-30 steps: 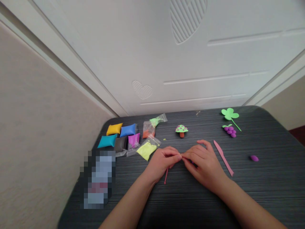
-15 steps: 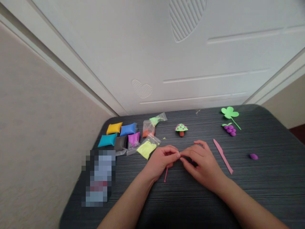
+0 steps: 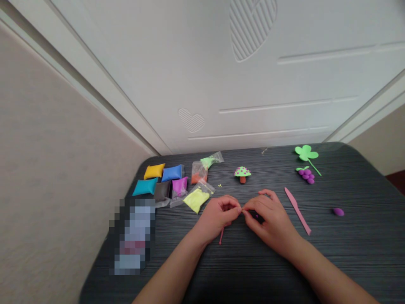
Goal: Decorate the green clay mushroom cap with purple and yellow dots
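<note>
My left hand (image 3: pixel 220 212) is closed in a pinch at the middle of the table. The thumb and forefinger of my right hand (image 3: pixel 268 213) come together against its fingertips. Whatever sits between the two pinches is too small to make out. From beneath my left hand sticks out a thin pink tool (image 3: pixel 221 237) with a small ball end; I cannot tell whether the hand holds it. A tiny purple bit (image 3: pixel 257 216) shows under my right hand. Just beyond my hands stands a clay mushroom (image 3: pixel 242 174) with a green, purple-dotted cap and brown stem.
A pink plastic knife (image 3: pixel 298 210) lies right of my right hand. Farther right are a purple clay lump (image 3: pixel 338 211), a purple grape bunch (image 3: pixel 306 174) and a green clover (image 3: pixel 306 153). At left lie several clay packets, including an opened yellow one (image 3: pixel 196 199), beside a blurred-out item (image 3: pixel 136 236).
The view has shifted slightly. My fingertips remain together, and the gap under my right hand now shows the purple bit more clearly. The objects on the table lie as before.
</note>
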